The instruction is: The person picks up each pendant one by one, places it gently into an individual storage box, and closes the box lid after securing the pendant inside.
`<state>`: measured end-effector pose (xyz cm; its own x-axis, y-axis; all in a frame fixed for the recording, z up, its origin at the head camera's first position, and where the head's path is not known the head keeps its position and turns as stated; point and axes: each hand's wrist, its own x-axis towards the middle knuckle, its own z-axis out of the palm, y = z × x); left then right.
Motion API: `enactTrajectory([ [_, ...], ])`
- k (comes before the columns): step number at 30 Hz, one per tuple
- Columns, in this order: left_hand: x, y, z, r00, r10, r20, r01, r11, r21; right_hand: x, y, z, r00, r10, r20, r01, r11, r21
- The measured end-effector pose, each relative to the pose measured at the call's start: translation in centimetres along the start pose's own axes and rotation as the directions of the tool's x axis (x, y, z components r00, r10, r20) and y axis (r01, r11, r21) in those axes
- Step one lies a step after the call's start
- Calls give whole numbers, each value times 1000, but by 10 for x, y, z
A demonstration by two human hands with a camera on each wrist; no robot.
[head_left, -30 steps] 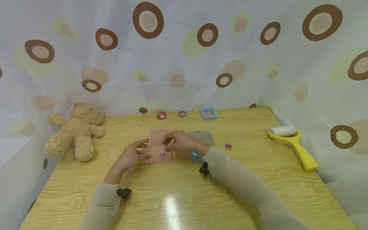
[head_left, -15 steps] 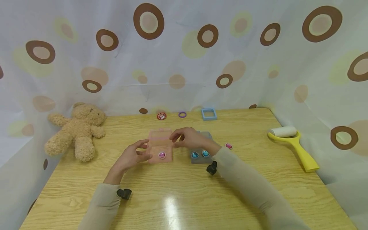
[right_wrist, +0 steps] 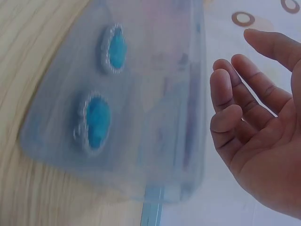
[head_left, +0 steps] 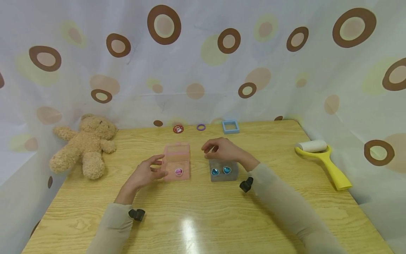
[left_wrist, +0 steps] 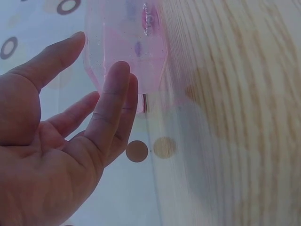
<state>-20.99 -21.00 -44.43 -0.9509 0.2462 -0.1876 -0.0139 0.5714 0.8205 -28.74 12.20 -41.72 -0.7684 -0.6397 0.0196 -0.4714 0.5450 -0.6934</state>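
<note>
A pink translucent box [head_left: 177, 176] lies with its lid folded back, a pink gem with a beaded white edge [head_left: 178, 171] inside. My left hand [head_left: 146, 171] is at its left side, fingers spread and slightly bent, fingertips [left_wrist: 117, 70] right at the box wall in the left wrist view. To the right is a blue-grey translucent box [head_left: 223, 177] bearing two blue gems, a left one [head_left: 215, 171] and a right one [head_left: 227, 170]. My right hand [head_left: 223, 150] hovers over that box's back part, hiding its lid. Its fingers are loosely bent and hold nothing in the right wrist view.
At the back lie a red round badge [head_left: 178, 128], a purple ring [head_left: 201, 127] and a light blue square frame [head_left: 230, 127]. A teddy bear [head_left: 87, 143] lies on the left. A yellow-handled lint roller [head_left: 331, 167] is on the right, near the patterned curtain [head_left: 196, 63].
My right hand has moved right, from beside the pink box to over the blue-grey one, uncovering the second blue gem. The loose pink gem on the right is now hidden. My left hand stays put.
</note>
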Motion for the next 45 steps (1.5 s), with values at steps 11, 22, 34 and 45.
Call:
enactTrajectory([
  [11,0,-2,0,1000,9,5,-9,1000,5,-16,23,-18,997,61,-44,-60,998,6],
  [22,-1,-1,0,1000,7,-3,-7,1000,-4,-33,47,-32,993,79,-86,-80,997,-10],
  [34,-1,1,-2,1000,10,0,-10,1000,-7,-62,74,-47,974,186,-132,-192,981,-34],
  [45,-2,1,-1,1000,7,4,-7,1000,-25,-82,105,-52,967,244,-70,-247,968,-38],
])
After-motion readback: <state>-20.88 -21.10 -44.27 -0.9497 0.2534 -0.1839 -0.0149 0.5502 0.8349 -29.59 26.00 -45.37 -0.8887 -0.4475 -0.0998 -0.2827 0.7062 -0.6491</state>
